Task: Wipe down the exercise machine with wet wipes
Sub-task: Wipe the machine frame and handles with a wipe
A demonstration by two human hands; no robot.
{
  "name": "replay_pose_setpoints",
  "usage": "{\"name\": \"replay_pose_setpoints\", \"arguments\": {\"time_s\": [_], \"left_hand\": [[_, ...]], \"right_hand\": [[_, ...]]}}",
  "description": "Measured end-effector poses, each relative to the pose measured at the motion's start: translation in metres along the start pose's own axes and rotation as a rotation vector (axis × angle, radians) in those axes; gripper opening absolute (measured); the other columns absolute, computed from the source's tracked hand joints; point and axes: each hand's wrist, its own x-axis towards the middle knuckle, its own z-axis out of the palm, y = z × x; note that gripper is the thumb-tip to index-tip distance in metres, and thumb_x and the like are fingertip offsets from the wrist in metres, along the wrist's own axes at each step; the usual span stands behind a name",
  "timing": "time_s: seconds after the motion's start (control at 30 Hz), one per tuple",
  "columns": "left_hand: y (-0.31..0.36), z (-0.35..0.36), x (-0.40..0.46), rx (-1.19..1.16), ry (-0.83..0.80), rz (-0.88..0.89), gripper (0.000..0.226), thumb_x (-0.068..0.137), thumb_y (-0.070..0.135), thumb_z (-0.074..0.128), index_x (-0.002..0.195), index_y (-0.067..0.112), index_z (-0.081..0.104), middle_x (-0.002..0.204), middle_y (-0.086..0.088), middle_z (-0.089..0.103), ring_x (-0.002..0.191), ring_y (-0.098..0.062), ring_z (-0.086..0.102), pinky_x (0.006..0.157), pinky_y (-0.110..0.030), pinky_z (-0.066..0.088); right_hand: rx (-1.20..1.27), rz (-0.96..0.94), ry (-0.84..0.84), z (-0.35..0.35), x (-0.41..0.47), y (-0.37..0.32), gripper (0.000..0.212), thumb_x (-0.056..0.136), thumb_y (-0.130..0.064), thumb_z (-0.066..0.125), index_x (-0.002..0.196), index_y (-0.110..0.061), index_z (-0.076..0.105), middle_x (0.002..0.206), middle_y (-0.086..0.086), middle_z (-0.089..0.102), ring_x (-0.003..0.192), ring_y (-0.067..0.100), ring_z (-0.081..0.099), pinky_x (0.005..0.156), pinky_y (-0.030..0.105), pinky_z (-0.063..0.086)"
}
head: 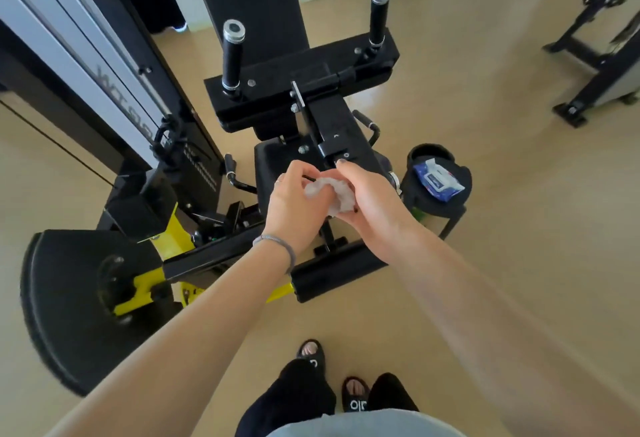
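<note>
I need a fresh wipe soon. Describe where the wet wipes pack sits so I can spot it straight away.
Start at the black exercise machine in the middle of the room and look to its right side, level with the hands. There a round black pad on the machine carries the wet wipes pack. It is the only blue and white thing among black parts.

Black machine, yellow joints, tan floor.

The exercise machine (298,97) in front of me is black all over, with bright yellow brackets (173,239) low on its frame and silver caps on its two black handle posts (232,52). The crumpled wet wipe (332,194) between my hands is white. The wipes pack (437,180) is blue with a white flap, lying on a black stool (436,201). My sandals (354,395) are black with white lettering; the floor (485,125) is plain tan.
</note>
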Motion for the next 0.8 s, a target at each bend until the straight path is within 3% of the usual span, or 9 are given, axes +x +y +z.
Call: {"name": "replay_pose_setpoints", "arguments": {"time_s": [0.07,0.17,0.33,0.53,0.67,0.8], "left_hand": [[0.007,0.009,0.007,0.065,-0.026,0.035,0.018,0.090,0.035,0.060,0.106,0.032,0.052,0.103,-0.005,0.063,0.086,-0.018,0.062,0.064,-0.028,0.046],[0.023,0.022,0.021,0.003,-0.083,0.032,0.020,0.088,0.039,0.063,0.101,0.041,0.048,0.099,-0.005,0.064,0.085,-0.020,0.066,0.066,-0.034,0.060],[0.055,0.057,0.045,-0.077,-0.106,0.104,0.018,0.091,0.027,0.065,0.104,0.029,0.053,0.100,-0.001,0.060,0.089,-0.017,0.063,0.072,-0.031,0.059],[0.083,0.121,0.065,0.000,-0.182,0.103,0.025,0.087,0.030,0.067,0.104,0.025,0.050,0.110,-0.001,0.056,0.094,-0.017,0.058,0.072,-0.031,0.057],[0.106,0.180,0.083,0.046,-0.218,0.101,0.029,0.085,0.031,0.069,0.106,0.025,0.050,0.110,0.001,0.056,0.099,-0.015,0.058,0.081,-0.032,0.056],[0.135,0.251,0.096,0.068,-0.206,0.051,0.032,0.082,0.038,0.073,0.102,0.025,0.052,0.103,0.002,0.058,0.089,-0.014,0.058,0.068,-0.024,0.050]], "right_hand": [[0.045,-0.016,0.042,-0.014,-0.002,-0.007,0.039,0.105,-0.038,0.047,0.119,-0.011,0.072,0.112,0.011,0.075,0.110,0.020,0.070,0.103,0.042,0.053],[0.115,-0.043,0.082,-0.032,-0.001,-0.018,0.039,0.107,-0.038,0.045,0.118,-0.013,0.073,0.116,0.010,0.074,0.110,0.019,0.070,0.102,0.042,0.054],[0.223,-0.087,0.043,-0.067,0.005,-0.032,0.035,0.107,-0.038,0.044,0.126,-0.020,0.067,0.123,0.000,0.072,0.124,0.017,0.062,0.106,0.054,0.049],[0.348,-0.112,0.082,-0.133,0.015,-0.051,0.038,0.109,-0.032,0.043,0.120,-0.007,0.069,0.120,0.009,0.073,0.122,0.021,0.064,0.111,0.041,0.046],[0.293,-0.111,0.104,-0.199,0.027,-0.068,0.037,0.110,-0.026,0.040,0.120,-0.004,0.068,0.108,0.001,0.077,0.107,0.009,0.069,0.083,0.022,0.056],[0.366,-0.058,0.001,-0.277,0.046,-0.090,0.039,0.110,-0.029,0.039,0.114,-0.002,0.067,0.109,0.012,0.076,0.107,0.019,0.072,0.093,0.031,0.055]]}}
